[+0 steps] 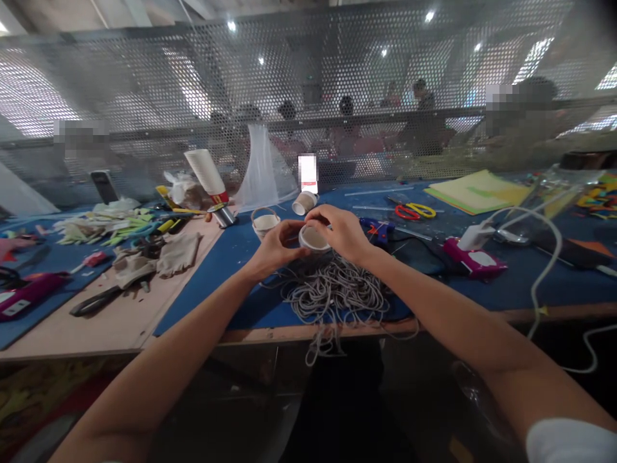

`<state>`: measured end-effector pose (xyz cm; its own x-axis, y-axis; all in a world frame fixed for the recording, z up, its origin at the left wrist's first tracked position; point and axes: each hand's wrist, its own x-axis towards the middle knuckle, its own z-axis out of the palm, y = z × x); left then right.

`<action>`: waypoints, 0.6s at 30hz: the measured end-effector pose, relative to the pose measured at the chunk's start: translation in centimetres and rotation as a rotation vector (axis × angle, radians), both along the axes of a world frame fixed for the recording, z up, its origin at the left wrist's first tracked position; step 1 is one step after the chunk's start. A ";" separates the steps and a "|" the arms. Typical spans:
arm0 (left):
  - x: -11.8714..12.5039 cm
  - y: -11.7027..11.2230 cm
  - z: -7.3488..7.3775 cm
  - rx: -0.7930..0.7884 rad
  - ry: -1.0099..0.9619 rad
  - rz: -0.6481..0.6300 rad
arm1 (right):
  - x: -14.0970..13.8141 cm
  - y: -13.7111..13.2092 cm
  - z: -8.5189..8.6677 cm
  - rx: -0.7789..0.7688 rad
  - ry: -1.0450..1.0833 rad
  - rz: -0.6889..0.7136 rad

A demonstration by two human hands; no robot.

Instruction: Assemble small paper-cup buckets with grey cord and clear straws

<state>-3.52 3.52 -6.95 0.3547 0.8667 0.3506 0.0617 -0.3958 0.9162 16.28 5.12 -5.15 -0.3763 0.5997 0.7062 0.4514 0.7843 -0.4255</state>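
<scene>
Both my hands are closed around a whitish paper cup (315,238), its open mouth tilted towards me. My left hand (278,246) grips the cup's left side between thumb and fingers. Over the far rim and right side curls my right hand (343,234); some of its fingertips are hidden. Just below the cup lies a loose heap of grey cord (337,292), with strands hanging over the table edge. Left of the cup stands a small cup with a hoop handle (266,224). Behind my hands, a cord-wrapped cup (305,202) lies on its side.
A blue glue gun (378,231), scissors (409,210) and a magenta power strip (475,258) with a white cable lie to the right. Coloured paper (479,191) lies behind them. Leftward are a tilted stack of paper cups (206,172), work gloves (178,253) and a lit phone (308,172) farther back.
</scene>
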 end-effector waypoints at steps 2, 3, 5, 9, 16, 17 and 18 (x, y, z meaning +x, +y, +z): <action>0.0 0.0 0.0 0.009 0.005 -0.005 | 0.0 -0.1 0.0 0.031 -0.004 -0.021; 0.0 0.0 0.1 0.014 0.008 -0.009 | 0.0 -0.1 -0.1 0.049 -0.010 -0.033; 0.1 -0.1 0.2 0.023 0.009 -0.014 | 0.1 -0.2 -0.1 0.081 -0.035 -0.059; 0.1 -0.4 0.5 0.013 0.006 -0.018 | 0.2 -0.3 -0.1 0.109 -0.089 -0.089; 0.3 -0.6 0.7 0.134 0.089 0.195 | 0.0 -0.6 0.1 0.164 -0.119 -0.099; 0.5 -0.6 0.7 0.148 0.088 0.234 | 0.0 -0.7 0.2 0.175 -0.124 -0.098; 0.7 -0.6 0.6 0.162 0.083 0.266 | -0.1 -0.8 0.2 0.182 -0.128 -0.098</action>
<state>-2.83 2.88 -6.34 0.1559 0.8680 0.4714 0.2546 -0.4964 0.8299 16.19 4.33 -4.91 -0.4163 0.5052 0.7560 0.5704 0.7926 -0.2156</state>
